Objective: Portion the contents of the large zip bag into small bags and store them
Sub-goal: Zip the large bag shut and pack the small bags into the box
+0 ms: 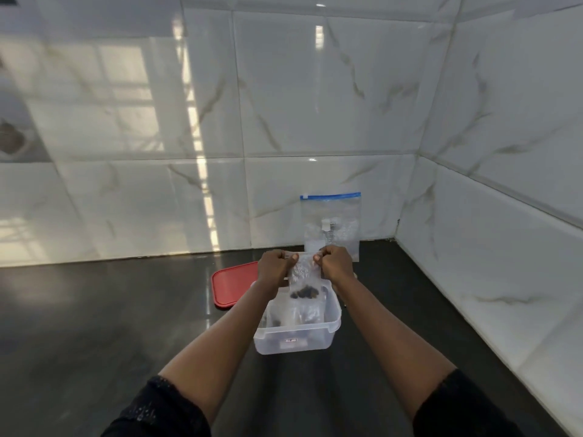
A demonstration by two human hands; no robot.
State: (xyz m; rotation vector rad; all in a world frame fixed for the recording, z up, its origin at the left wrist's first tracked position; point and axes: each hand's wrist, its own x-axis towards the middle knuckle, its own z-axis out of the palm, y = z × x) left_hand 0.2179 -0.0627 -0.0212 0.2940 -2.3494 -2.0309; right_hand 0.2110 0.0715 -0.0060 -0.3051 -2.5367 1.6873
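The small bag hangs upright with its long axis vertical and its mouth at the top, directly above the open container. The left hand and right hand each pinch its top edge, fingers curled, one at each corner. The bag is clear plastic, with dark pieces gathered at the bottom. More bags lie inside the container. The large zip bag, with a blue seal strip, stands against the tiled wall behind. A red lid lies flat on the dark counter, left of the container.
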